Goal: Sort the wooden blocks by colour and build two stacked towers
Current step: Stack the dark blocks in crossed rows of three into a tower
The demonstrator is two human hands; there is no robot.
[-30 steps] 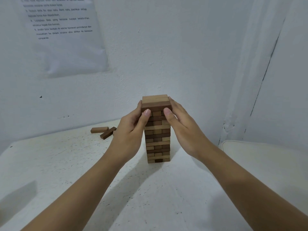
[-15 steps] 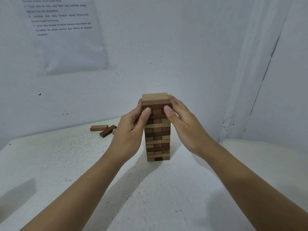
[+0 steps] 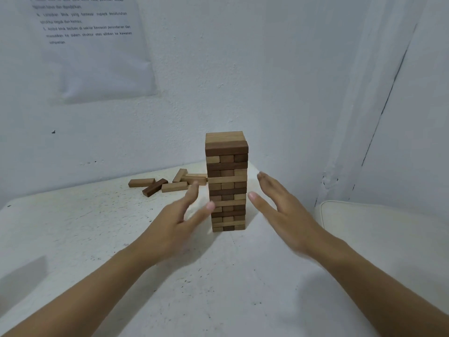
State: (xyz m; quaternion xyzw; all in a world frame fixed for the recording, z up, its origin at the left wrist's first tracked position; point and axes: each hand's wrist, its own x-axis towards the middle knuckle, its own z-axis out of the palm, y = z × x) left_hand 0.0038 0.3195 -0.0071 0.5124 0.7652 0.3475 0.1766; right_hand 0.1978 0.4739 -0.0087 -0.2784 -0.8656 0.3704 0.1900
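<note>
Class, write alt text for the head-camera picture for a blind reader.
A tower of mixed light and dark wooden blocks stands upright on a white table, with the left hand and right hand open beside it, one on each side. A few loose blocks lie behind it to the left.

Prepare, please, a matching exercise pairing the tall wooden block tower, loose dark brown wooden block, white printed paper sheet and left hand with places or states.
1. tall wooden block tower
2. loose dark brown wooden block
3. white printed paper sheet
4. left hand

A. hanging on the wall
B. open beside the tower
C. upright on the white table
D. lying among light wooden blocks

Pairs: 1-C, 2-D, 3-A, 4-B
</note>
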